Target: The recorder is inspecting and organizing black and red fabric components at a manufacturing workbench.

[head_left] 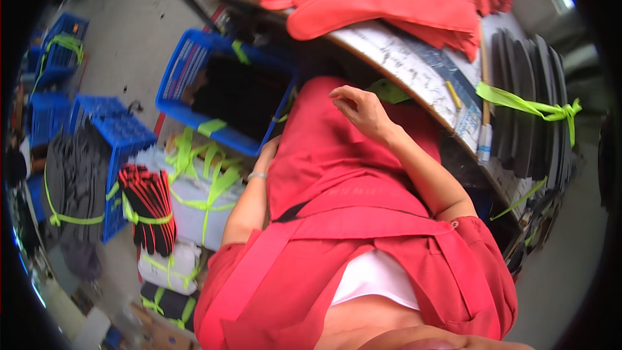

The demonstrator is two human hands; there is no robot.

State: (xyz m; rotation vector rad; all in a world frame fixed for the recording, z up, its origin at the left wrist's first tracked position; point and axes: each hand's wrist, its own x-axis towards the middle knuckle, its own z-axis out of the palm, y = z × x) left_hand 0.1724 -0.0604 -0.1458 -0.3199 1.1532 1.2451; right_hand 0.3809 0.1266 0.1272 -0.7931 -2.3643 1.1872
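Workbench top (379, 52): white, dark scrawl, too blurred to read.
Blue rectangular plastic crate (240, 140): left of the bench, pale lettering inside; long axis upper left to lower right.
Left hand (270, 147): beside the crate's corner, fingers hidden, state cannot be told.
Right hand (361, 110): loosely bent, fingers parted, over red cloth apron (324, 162).

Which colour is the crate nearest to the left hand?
The crate is blue, clearest in the head view.

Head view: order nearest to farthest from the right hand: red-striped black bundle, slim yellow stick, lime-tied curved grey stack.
1. Yellow stick, right, on the tabletop.
2. Grey stack, farther right.
3. Striped bundle, lower left.
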